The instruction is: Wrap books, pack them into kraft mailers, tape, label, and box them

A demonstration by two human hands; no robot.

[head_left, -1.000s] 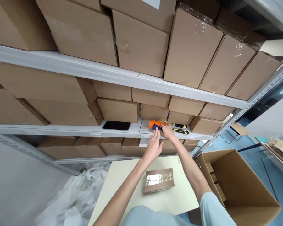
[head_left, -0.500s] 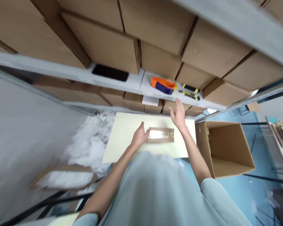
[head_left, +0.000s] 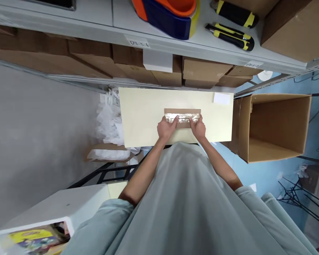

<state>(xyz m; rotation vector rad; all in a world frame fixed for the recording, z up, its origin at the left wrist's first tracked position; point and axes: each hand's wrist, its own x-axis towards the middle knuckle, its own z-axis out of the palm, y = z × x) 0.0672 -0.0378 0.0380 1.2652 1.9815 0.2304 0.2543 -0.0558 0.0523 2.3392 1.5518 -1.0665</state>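
Note:
A small flat cardboard box (head_left: 182, 125) lies on the cream tabletop (head_left: 140, 117), with a shiny strip of clear tape along its top. My left hand (head_left: 166, 129) grips its left end, thumb lying on the tape. At the right end my right hand (head_left: 198, 129) holds it the same way, fingers round the far side. The undersides of both hands and of the box are hidden. To the right on the same tabletop lies a white slip of paper (head_left: 221, 98).
Above the table, a grey shelf (head_left: 90, 21) carries an orange and blue tape dispenser (head_left: 170, 19) and utility knives (head_left: 230, 35). A large open carton (head_left: 278, 124) stands at the right. White plastic bags (head_left: 108, 118) are heaped at the left.
My right hand has come down from near the shelf and taken hold of the box. My left hand's thumb now rests on the tape. The view has tilted downward.

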